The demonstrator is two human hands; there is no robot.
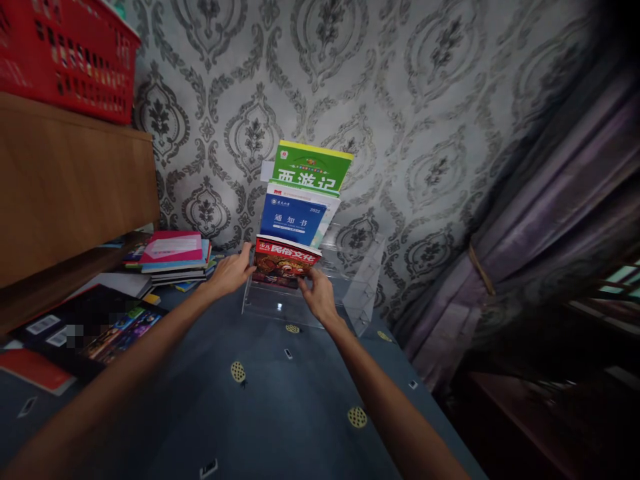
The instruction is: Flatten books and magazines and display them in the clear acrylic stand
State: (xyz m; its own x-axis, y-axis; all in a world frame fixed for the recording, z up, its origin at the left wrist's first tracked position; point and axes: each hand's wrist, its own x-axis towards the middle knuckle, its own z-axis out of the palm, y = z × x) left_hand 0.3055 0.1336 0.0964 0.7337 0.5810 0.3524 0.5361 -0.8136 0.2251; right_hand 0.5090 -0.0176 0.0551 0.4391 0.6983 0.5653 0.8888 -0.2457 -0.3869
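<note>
A clear acrylic book stand (360, 280) with stepped tiers stands near the wall. In its front tier is a red book (285, 262) with white Chinese lettering, leaning back. My left hand (231, 272) grips this book's left edge, thumb and finger at its side. At the lower right corner, my right hand (320, 295) pinches the same book, its fingers partly behind it. Behind the red book rises a blue booklet (293, 217) marked 2022, with pale booklets around it. A green book (313, 167) with a yellow top edge stands tallest at the back.
To the left lie a stack of books (173, 250), a black printed folder or book (95, 327) and an orange-red booklet (37, 370). A wooden shelf (75, 187) carries a red basket (75, 60). A tied curtain (450, 313) hangs right, beside the patterned blue tablecloth (280, 413).
</note>
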